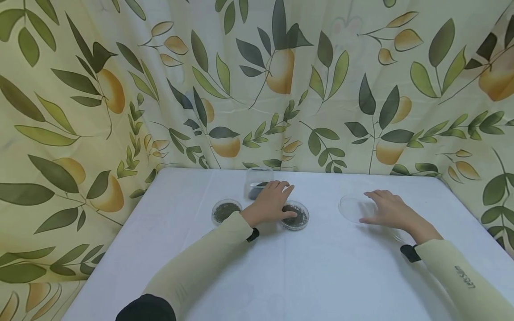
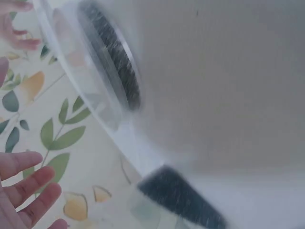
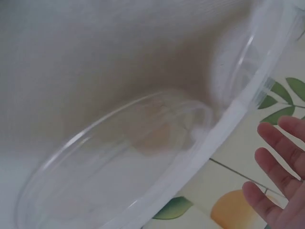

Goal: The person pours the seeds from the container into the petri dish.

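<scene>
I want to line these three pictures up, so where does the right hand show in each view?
Head: the right hand is right of centre, by a clear dish.
Left wrist: the right hand is in the upper left corner, cut off by the frame.
Right wrist: the right hand is at the right edge, lower half, fingers spread.
Shared landmark: the leaf-print curtain, visible in all three.

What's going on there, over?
Left hand at a dark-filled dish; right hand at a clear dish. Neither visibly gripping. Clear box close behind left hand.
</scene>
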`<state>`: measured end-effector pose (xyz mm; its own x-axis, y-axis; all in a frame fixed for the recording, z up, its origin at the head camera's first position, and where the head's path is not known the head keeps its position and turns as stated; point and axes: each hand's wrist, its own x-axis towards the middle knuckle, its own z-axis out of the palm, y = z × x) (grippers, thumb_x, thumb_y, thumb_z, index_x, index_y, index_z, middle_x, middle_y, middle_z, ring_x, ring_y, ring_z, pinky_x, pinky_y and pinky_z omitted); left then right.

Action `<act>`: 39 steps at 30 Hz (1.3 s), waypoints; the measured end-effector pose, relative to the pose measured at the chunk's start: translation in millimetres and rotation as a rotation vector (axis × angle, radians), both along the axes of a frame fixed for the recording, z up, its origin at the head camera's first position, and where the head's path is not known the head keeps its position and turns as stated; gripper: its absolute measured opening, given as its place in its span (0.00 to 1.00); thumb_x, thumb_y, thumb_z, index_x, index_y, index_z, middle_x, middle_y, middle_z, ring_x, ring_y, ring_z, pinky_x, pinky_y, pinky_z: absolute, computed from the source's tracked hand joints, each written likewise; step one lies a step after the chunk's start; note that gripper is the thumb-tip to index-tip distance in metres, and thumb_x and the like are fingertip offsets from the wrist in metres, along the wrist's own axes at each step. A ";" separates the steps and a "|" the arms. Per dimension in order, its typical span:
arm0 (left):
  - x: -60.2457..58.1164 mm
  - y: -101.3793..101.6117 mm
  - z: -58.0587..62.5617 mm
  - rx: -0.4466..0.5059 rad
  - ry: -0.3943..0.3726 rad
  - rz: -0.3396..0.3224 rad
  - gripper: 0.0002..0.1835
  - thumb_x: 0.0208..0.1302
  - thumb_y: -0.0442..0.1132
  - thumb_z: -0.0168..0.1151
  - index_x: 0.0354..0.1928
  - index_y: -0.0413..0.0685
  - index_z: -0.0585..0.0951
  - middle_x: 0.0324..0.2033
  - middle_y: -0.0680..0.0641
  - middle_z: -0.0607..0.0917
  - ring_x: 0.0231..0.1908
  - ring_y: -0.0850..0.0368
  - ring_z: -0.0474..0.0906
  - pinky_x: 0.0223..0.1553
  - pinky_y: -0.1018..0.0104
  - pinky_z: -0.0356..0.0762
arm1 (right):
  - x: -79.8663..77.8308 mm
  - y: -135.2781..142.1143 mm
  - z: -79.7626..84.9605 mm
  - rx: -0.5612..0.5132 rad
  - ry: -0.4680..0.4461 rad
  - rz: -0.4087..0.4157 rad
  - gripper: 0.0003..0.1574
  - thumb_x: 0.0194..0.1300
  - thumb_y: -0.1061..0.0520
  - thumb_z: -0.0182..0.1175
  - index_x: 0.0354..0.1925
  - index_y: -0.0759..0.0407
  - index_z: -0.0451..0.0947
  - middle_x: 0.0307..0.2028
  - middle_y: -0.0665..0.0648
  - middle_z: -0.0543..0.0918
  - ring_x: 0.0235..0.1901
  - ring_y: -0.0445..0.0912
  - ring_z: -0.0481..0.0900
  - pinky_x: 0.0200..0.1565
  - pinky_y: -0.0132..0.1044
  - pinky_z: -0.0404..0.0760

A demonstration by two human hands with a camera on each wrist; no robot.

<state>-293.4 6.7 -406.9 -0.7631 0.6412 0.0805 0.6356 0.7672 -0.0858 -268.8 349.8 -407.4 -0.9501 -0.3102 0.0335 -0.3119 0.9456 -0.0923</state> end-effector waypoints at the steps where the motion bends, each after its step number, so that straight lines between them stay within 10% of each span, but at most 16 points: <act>1: 0.2 -2.1 3.1 0.003 0.009 0.002 0.44 0.60 0.68 0.52 0.70 0.48 0.60 0.65 0.47 0.65 0.64 0.52 0.62 0.69 0.59 0.55 | -0.5 1.0 -0.7 0.009 -0.002 -0.002 0.57 0.44 0.33 0.69 0.57 0.73 0.68 0.54 0.77 0.72 0.55 0.70 0.66 0.51 0.69 0.66; 22: -32.6 -49.3 26.7 0.063 0.056 0.084 0.45 0.58 0.63 0.59 0.69 0.43 0.60 0.65 0.42 0.66 0.65 0.46 0.61 0.67 0.53 0.58 | -5.3 10.9 -16.6 0.063 -0.015 -0.006 0.57 0.43 0.27 0.65 0.53 0.73 0.72 0.49 0.76 0.75 0.51 0.70 0.69 0.47 0.66 0.68; 39: -51.9 -72.4 23.7 0.051 0.019 0.177 0.45 0.61 0.63 0.55 0.70 0.40 0.57 0.64 0.40 0.66 0.65 0.45 0.61 0.68 0.53 0.57 | -8.7 13.6 -18.8 0.079 0.001 0.017 0.57 0.46 0.24 0.61 0.53 0.71 0.73 0.48 0.74 0.76 0.49 0.68 0.70 0.45 0.64 0.69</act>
